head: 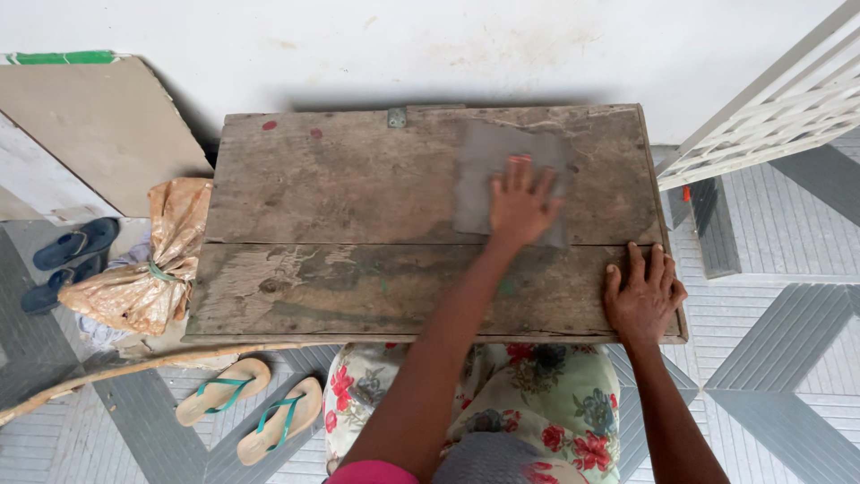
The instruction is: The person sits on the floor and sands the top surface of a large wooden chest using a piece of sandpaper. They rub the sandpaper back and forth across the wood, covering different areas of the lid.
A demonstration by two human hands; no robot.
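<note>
a person's left hand (522, 203) lies flat, fingers spread and unclenched, on a grey sheet of sandpaper (497, 175) in the upper centre-right of the frame, pressing it to a worn wooden table top (358, 224) rather than gripping it. the right hand (641, 296), at the lower right edge of the boards, rests palm down with fingers loosely extended over the wood, grasping nothing. the sheet looks thin, light and limp, likely to slide or curl unless held under a flat palm; its free corners offer the easiest pinch. the table top looks heavy and stiff, rough and cracked along 1 seam. at the left of the frame sit a tied plastic bag (143, 269), blue sandals (72, 251) and 2 tan flip-flops (255, 403) on the tiled floor (779, 358).
</note>
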